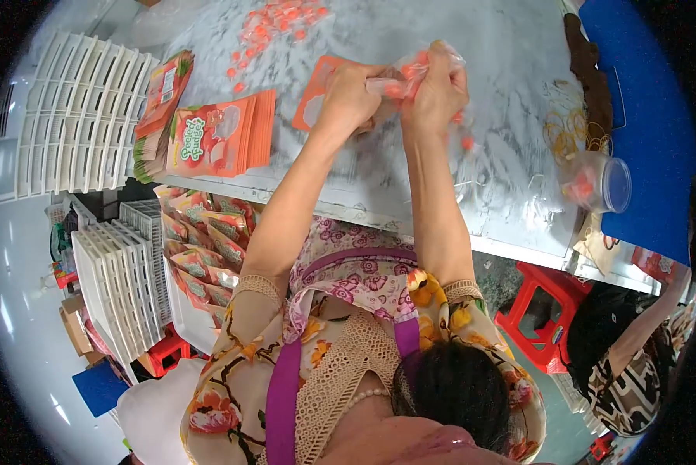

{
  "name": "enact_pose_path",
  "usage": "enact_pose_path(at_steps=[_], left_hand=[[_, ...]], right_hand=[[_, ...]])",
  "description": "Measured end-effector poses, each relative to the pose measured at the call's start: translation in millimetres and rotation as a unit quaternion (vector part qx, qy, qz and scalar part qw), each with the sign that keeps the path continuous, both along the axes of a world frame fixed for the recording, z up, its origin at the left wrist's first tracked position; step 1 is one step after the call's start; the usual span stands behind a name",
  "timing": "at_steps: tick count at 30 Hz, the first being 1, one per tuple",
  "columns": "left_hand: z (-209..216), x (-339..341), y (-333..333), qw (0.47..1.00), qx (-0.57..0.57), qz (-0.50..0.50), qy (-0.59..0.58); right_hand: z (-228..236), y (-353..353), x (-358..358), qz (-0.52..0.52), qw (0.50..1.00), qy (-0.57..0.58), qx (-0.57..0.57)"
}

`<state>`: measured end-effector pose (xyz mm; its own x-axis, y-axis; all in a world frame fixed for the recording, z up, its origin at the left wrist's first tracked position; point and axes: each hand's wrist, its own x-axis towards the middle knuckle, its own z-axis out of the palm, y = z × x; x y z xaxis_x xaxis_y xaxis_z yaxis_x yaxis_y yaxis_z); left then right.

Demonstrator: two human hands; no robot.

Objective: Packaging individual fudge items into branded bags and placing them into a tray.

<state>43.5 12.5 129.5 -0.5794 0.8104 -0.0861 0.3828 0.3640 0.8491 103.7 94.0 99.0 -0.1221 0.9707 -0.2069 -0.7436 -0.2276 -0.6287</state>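
Over the table, both my hands are closed on a clear plastic bag (412, 71) with small orange-red pieces in it. My right hand (442, 93) grips its bunched upper part. My left hand (349, 97) pinches the side nearer to it; the fingertips are partly hidden. Under my left hand lies a flat orange pouch (307, 97). A few loose orange-red pieces (467, 143) lie on the table just below my right hand.
Stacked printed pouches (256, 132) stand at the table's left, by white plastic trays (84, 116). More wrapped pieces (282, 22) lie at the far side. At right are rubber bands (566, 128), a clear jar (596, 182), a red stool (545, 318) and another person's arm (646, 322).
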Motion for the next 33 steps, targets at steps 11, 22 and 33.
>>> enact_pose_path(at_steps=[11,22,33], left_hand=[[-5.6,-10.1,5.1,0.988,-0.010,0.064,-0.142],[-12.9,-12.2,8.1,0.995,0.037,0.040,-0.080],[0.9,2.2,5.0,0.998,0.065,-0.017,0.011]], right_hand=[[-7.5,-19.1,15.2,0.080,0.970,-0.194,0.124],[-34.5,-17.4,24.4,0.062,0.914,-0.287,0.279],[-17.2,-19.8,16.8,0.015,0.753,-0.464,0.466]])
